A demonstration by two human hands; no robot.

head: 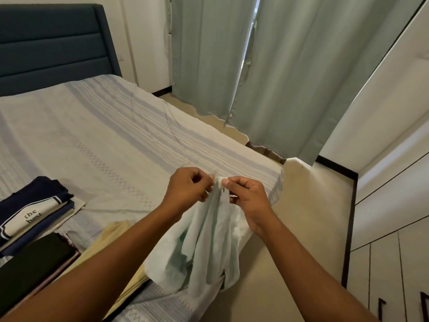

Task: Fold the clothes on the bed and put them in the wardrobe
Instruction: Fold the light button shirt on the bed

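Both arms are being stretched forward, the left hand (189, 185) and right hand (246, 196) nearly touching — fingers curled, pinching the top edge of a pale green garment (204, 247). It is being held hanging lengthwise below the fingertips — over the bed (104, 135) corner.
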